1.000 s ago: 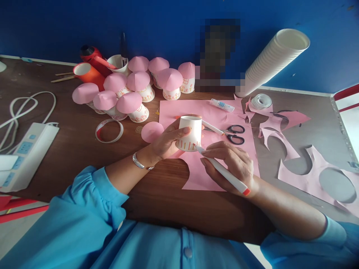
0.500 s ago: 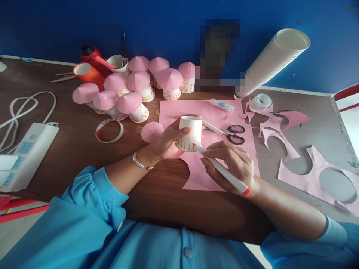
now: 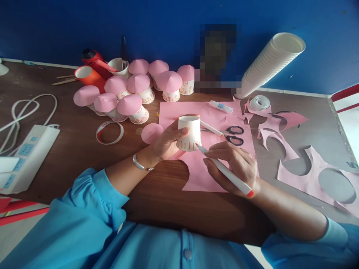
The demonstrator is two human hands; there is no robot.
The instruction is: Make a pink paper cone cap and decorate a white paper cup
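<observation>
In my left hand [image 3: 167, 141] is a white paper cup [image 3: 193, 129], the thumb lying across its front. Short red and orange strokes run in a row along the cup's lower edge. My right hand [image 3: 234, 164] grips a white marker [image 3: 228, 173] with a red end, its tip at the lower right of the cup, by the strokes. Beneath the hands lies a sheet of pink paper [image 3: 202, 179] with a curved cut-out. Black-handled scissors [image 3: 235, 135], another white marker [image 3: 212, 128] and a glue tube [image 3: 221, 106] rest on it.
Several decorated cups with pink cone tops [image 3: 139, 83] stand at the back left. A tape roll [image 3: 109, 132], a pink paper cone [image 3: 152, 133] and a power strip [image 3: 30, 157] are nearer. To the right are stacked paper cups [image 3: 272, 61], clear tape [image 3: 260, 102] and pink scraps [image 3: 311, 172].
The marker tip has shifted slightly right along the cup's lower edge, and my right hand with it. My left hand still holds the cup in nearly the same place.
</observation>
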